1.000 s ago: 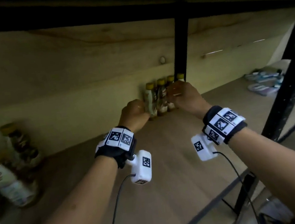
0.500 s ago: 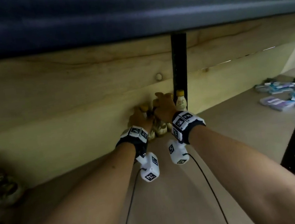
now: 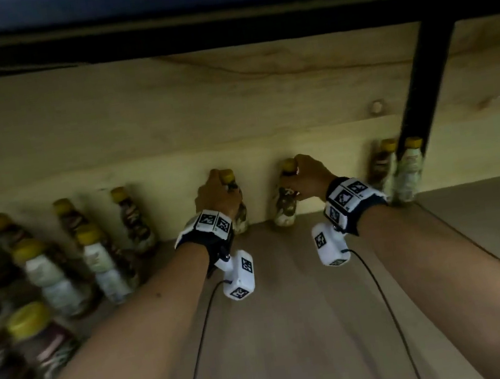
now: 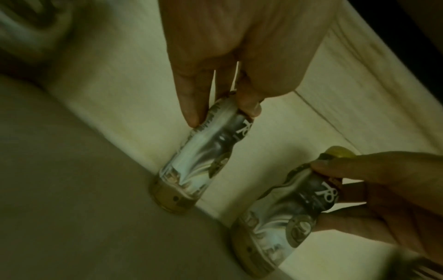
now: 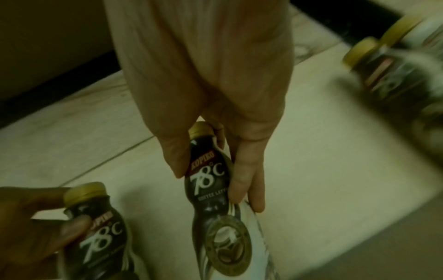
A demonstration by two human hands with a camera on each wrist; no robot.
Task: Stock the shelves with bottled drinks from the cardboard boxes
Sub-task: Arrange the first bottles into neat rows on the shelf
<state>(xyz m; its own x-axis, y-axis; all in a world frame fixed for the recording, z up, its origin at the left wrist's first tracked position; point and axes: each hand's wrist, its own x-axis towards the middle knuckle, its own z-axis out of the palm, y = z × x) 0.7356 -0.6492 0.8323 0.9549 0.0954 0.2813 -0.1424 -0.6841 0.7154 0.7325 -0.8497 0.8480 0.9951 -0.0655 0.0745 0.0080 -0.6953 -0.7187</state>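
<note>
Bottled drinks on shelf (image 3: 291,312), left hand (image 3: 215,194) gripping one bottle (image 4: 199,161), right hand (image 3: 309,176) gripping another (image 5: 210,189)

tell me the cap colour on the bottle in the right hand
Yellow-gold. The cap tops the bottle held by the right hand; clearest in the right wrist view.

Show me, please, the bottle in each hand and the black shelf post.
Left-hand bottle (image 4: 203,151), left wrist view, label.
Right-hand bottle (image 5: 208,181), right wrist view, label.
Black shelf post (image 3: 420,82), head view, mid-shaft.

Bare shelf board (image 3: 294,327) lies open between blurred bottles (image 3: 69,263) leftward and a black post (image 3: 421,94) rightward.
</note>
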